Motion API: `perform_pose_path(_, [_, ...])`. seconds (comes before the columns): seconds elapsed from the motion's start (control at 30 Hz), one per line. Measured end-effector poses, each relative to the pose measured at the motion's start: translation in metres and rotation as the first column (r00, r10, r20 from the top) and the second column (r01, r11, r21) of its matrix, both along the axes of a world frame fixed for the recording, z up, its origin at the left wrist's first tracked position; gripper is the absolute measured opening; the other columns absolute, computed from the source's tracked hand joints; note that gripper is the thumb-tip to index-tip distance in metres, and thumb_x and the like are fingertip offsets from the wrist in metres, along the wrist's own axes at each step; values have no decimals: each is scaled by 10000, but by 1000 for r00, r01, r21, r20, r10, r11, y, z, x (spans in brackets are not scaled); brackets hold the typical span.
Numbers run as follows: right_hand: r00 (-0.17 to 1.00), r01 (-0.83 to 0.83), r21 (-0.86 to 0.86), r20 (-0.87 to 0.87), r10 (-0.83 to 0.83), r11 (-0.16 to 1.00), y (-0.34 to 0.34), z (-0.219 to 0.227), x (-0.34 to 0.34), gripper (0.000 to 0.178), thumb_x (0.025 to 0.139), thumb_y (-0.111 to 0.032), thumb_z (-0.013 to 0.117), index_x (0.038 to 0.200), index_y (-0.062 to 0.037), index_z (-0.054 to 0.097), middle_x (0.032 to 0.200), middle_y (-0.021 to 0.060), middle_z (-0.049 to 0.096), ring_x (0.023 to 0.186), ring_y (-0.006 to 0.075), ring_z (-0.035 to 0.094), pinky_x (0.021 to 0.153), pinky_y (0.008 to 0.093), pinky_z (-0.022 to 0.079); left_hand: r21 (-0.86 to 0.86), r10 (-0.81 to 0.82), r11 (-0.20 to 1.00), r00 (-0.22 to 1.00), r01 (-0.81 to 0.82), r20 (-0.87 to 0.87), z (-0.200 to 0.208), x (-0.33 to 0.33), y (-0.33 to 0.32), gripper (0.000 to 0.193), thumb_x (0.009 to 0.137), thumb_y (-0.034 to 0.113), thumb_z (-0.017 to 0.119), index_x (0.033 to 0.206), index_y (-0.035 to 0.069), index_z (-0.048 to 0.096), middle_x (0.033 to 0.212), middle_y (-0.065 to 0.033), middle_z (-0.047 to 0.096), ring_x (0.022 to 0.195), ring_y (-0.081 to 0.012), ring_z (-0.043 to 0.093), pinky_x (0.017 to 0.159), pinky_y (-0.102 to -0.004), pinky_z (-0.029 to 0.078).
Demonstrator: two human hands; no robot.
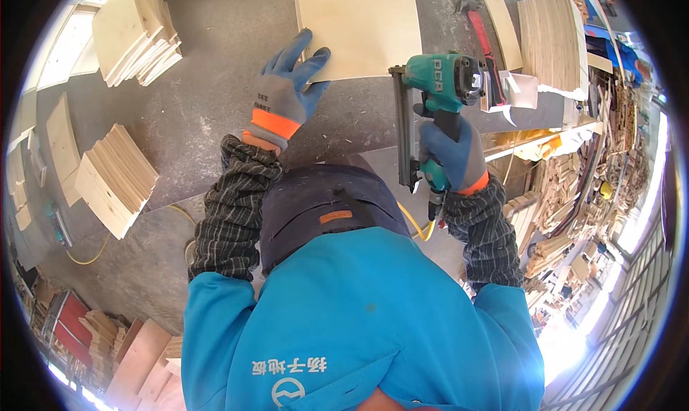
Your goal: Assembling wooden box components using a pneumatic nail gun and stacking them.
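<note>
My right hand [453, 152], in a grey and blue work glove with an orange cuff, is wrapped round the handle of a green and black pneumatic nail gun [436, 81]. The gun's long dark magazine lies on its left side, beside the near right corner of a pale wooden board [359, 27]. My left hand [291, 81], gloved alike, rests with fingers spread at the board's near left corner. Its fingertips reach the left edge. The board lies flat on the dark grey table [222, 30].
A hammer with a red and black handle [482, 41] lies right of the board, near a small open box [517, 91]. Stacks of thin boards stand at far right [551, 41], far left [136, 34] and left [118, 178]. A yellow air hose [423, 228] hangs below the gun.
</note>
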State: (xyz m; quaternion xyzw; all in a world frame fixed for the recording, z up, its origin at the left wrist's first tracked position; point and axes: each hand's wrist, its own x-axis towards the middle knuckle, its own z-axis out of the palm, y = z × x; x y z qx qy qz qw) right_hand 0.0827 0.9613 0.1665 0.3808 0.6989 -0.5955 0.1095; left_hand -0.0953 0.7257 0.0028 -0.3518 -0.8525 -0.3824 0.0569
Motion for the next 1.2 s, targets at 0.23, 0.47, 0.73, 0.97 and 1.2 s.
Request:
perform_pose_path(0.23, [997, -67, 67, 45, 65, 995, -3, 8, 7, 403, 950, -276, 733, 1226, 17, 727, 785, 13, 656, 701, 97, 619, 642, 302, 516, -7, -10, 1000, 997, 11, 70, 8, 2, 0, 558, 840, 194, 911, 1379, 232, 772, 1603, -140, 592, 1335, -405, 661, 1088, -498, 576])
perform_pose_path(0.47, [997, -83, 26, 6, 83, 996, -28, 5, -13, 497, 940, -216, 660, 1369, 36, 673, 759, 33, 650, 660, 113, 610, 619, 284, 476, -16, -10, 1000, 1000, 10, 21, 6, 2, -1, 546, 846, 204, 901, 1375, 233, 769, 1626, -130, 569, 1291, -406, 688, 1074, -506, 584])
perform_pose_path(0.73, [994, -103, 28, 34, 102, 994, -33, 1, -16, 503, 944, -231, 659, 1373, 31, 672, 755, 35, 651, 659, 116, 618, 620, 291, 489, 23, -2, 1000, 999, 1, 36, 3, 1, -1, 510, 848, 241, 912, 1341, 267, 784, 1586, -108, 615, 1224, -364, 709, 1042, -459, 582])
perform_pose_path(0.97, [992, -124, 62, 35, 122, 990, -34, 2, -16, 496, 958, -252, 665, 1356, 44, 673, 747, 36, 653, 664, 117, 626, 627, 294, 499, -2, -13, 1000, 1000, 13, 7, 2, 0, -2, 536, 833, 198, 900, 1353, 242, 776, 1630, -89, 571, 1271, -370, 708, 1055, -474, 605])
perform_pose_path(1.2, [999, -34, 13, 24, 34, 999, -31, 8, -9, 413, 968, -233, 720, 1294, 20, 718, 827, 13, 662, 730, 93, 613, 671, 301, 516, 14, 2, 1000, 1000, -2, 4, -2, 1, -3, 514, 852, 235, 898, 1352, 258, 778, 1616, -89, 589, 1263, -363, 715, 1045, -473, 605])
